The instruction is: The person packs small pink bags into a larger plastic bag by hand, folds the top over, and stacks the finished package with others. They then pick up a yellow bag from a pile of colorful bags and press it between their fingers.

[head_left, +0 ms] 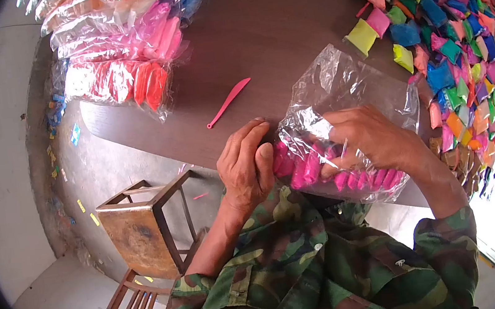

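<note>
A clear plastic bag (346, 76) lies at the table's near edge with a row of small bright pink packets (306, 170) in it. My right hand (373, 138) reaches in at the bag, its bent fingers closed on pink packets in the middle of the row; film and glare partly cover the fingertips. At the row's left end rests my left hand (244, 166), cupped against the packets, thumb raised apart from the fingers. Nothing shows in its grasp. Beyond the left hand, a pink plastic knife (229, 102) lies on the dark table (243, 30).
Filled clear bags of red packets (116, 84), pink and orange ones are stacked at the table's far left. A large heap of small multicoloured packets (456, 33) covers the right side. A wooden chair (139, 237) stands on the floor left of the table, near scattered scraps.
</note>
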Motion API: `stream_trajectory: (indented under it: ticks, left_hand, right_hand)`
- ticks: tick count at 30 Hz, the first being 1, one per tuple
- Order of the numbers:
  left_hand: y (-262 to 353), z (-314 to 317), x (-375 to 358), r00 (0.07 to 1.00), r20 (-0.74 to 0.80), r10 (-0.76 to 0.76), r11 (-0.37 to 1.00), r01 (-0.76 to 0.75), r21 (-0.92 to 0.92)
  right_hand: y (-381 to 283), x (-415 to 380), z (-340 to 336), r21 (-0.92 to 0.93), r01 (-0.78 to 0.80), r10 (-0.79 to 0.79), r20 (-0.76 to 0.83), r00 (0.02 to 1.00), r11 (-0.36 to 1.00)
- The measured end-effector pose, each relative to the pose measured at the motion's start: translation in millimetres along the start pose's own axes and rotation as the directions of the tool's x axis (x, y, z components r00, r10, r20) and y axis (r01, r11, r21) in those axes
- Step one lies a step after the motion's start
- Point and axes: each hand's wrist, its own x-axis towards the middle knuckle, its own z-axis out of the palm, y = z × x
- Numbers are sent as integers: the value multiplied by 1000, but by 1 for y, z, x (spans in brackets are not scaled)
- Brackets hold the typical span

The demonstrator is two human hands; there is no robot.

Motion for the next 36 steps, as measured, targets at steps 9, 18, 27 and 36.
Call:
stream_trajectory:
  ticks: [9,18,27,36]
  left_hand:
    - [-1,-3,-2,996,-15,-93,987,90,-133]
    - [-4,0,-6,995,-18,-103,979,98,-177]
    - [-6,-2,-8,996,-27,-80,979,74,-190]
    - [-8,0,-8,998,-34,-52,984,46,-173]
  right_hand:
    - [14,30,15,228,115,-60,-234,970,967]
    - [9,47,23,368,66,-26,-114,993,927]
    - [6,57,19,385,27,-34,12,999,922]
    - [7,53,24,476,-95,58,93,994,874]
